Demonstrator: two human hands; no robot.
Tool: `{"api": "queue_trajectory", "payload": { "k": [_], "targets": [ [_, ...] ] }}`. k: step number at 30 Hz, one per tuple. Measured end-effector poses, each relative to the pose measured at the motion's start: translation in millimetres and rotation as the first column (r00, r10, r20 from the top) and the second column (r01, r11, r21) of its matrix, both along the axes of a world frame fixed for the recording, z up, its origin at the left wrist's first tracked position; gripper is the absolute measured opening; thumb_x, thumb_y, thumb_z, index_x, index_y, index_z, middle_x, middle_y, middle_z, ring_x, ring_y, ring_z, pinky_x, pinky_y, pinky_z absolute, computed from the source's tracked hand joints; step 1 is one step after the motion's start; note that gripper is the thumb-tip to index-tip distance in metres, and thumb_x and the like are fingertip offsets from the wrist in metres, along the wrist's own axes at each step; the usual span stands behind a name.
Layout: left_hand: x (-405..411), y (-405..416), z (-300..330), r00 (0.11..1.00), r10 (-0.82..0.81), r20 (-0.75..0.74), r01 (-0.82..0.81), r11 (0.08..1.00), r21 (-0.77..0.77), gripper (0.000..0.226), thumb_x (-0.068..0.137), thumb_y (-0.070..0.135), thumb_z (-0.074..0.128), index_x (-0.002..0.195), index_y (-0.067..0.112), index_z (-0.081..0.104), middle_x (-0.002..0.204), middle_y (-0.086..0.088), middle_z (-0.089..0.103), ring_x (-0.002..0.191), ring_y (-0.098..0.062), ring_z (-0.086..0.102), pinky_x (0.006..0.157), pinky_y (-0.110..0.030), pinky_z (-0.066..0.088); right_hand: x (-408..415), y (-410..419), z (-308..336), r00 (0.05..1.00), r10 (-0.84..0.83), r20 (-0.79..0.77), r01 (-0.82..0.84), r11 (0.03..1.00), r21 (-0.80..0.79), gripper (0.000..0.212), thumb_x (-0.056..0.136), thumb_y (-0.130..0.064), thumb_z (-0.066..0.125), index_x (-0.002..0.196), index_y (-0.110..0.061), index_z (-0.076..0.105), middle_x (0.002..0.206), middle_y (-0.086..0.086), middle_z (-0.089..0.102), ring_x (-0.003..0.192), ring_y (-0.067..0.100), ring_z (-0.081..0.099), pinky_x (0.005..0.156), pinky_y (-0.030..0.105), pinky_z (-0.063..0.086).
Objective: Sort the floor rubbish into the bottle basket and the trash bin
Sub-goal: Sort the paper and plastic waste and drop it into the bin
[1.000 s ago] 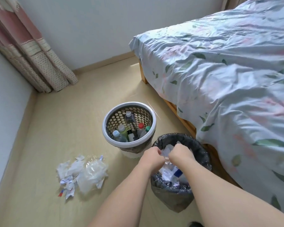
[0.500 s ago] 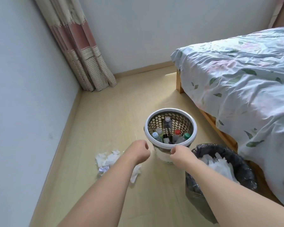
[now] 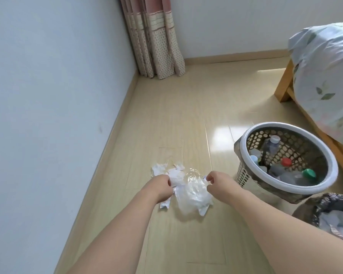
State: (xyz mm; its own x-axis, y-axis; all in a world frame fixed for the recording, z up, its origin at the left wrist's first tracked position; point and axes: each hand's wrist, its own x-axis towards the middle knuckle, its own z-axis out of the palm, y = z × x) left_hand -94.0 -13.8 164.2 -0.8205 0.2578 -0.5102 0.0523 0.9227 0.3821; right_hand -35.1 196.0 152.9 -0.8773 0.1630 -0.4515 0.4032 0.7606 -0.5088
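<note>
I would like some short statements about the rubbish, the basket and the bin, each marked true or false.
1. Bottles stand in the basket. True.
2. The paper scraps lie on the bed. False: they lie on the floor, near the wall.
3. The bin has a black liner. True.
4. Both hands are over the basket. False: the left hand and right hand are at the floor rubbish, either side of a clear plastic bag.
5. The basket is empty. False: it holds several bottles.
</note>
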Motion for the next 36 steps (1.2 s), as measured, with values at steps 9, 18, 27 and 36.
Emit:
{"api": "queue_trajectory", "payload": {
  "k": [9, 18, 27, 36],
  "targets": [
    [-53.1, -33.1, -139.8, 0.990, 0.017, 0.142, -0.010, 0.999, -0.050, 0.021, 0.083, 0.009, 0.043, 0.096, 0.008, 0.059, 0.093, -0.007, 0.058, 0.072, -0.022, 0.045, 0.065, -0.030, 0.037, -66.9, -21.5, -153.9, 0.972, 0.214, 0.101, -0.227, 0.964, 0.138, 0.040, 0.094, -0.021, 0.048, 0.133, -0.024, 0.049, 0.136, 0.000, 0.044, 0.116, 0.021, 0.051, 0.088, 0.030, 0.045],
    [-67.2, -37.8, -211.4, 0.996, 0.039, 0.086, -0.037, 0.999, -0.023, 0.019, 0.088, 0.015, 0.044, 0.099, 0.014, 0.059, 0.105, 0.001, 0.057, 0.085, -0.019, 0.057, 0.075, -0.036, 0.049, -90.9, -34.6, -235.2, 0.904, 0.423, 0.054, -0.401, 0.800, 0.447, 0.066, 0.092, -0.041, 0.053, 0.148, -0.021, 0.025, 0.151, 0.001, 0.020, 0.139, 0.027, 0.020, 0.109, 0.039, 0.020],
    [-61.9, -50.3, -215.8, 0.972, 0.234, 0.024, -0.236, 0.965, 0.113, 0.015, 0.090, 0.015, 0.049, 0.089, 0.018, 0.064, 0.090, 0.006, 0.061, 0.073, -0.010, 0.056, 0.059, -0.023, 0.040, -85.8, -27.0, -238.4, 0.877, 0.466, -0.117, -0.397, 0.840, 0.369, 0.012, 0.093, -0.020, 0.046, 0.094, -0.023, 0.057, 0.101, -0.008, 0.052, 0.110, 0.021, 0.043, 0.096, 0.033, 0.023],
    [-80.7, 1.6, -199.5, 0.906, 0.422, 0.032, -0.413, 0.866, 0.283, 0.020, 0.090, 0.010, 0.044, 0.087, 0.017, 0.063, 0.081, 0.006, 0.061, 0.067, -0.013, 0.052, 0.058, -0.024, 0.042, -5.3, 25.2, -175.0, 0.899, 0.329, -0.288, -0.300, 0.944, 0.141, 0.011, 0.089, -0.019, 0.056, 0.082, -0.023, 0.050, 0.077, -0.013, 0.052, 0.079, 0.013, 0.049, 0.076, 0.027, 0.034]
  ]
}}
